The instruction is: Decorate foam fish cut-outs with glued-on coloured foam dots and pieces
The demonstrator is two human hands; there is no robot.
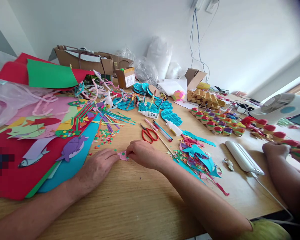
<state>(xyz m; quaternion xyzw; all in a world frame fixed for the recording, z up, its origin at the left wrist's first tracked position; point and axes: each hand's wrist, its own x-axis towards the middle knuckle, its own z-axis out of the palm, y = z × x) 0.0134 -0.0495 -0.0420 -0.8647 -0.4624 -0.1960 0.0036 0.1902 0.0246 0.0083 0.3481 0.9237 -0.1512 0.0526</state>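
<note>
A small pink paper cutout (pixel 123 155) with green dots lies on the wooden table between my two hands. My left hand (pixel 100 166) holds its left end down with the fingertips, fingers close together. Over its right end, my right hand (pixel 145 154) is closed in a pinch; whatever is between those fingertips is hidden. Just beyond my right hand lie red-handled scissors (pixel 149 134). Tiny coloured paper bits (pixel 106 136) are scattered past my left hand.
Coloured sheets with paper fish (pixel 73 146) cover the left side. Glue bottles (pixel 173 127), pens (pixel 163 130) and paper scraps (pixel 200 156) lie ahead and right. A white power bank (pixel 243 157) lies near another person's hand (pixel 276 151). A fan (pixel 277 108) stands beyond.
</note>
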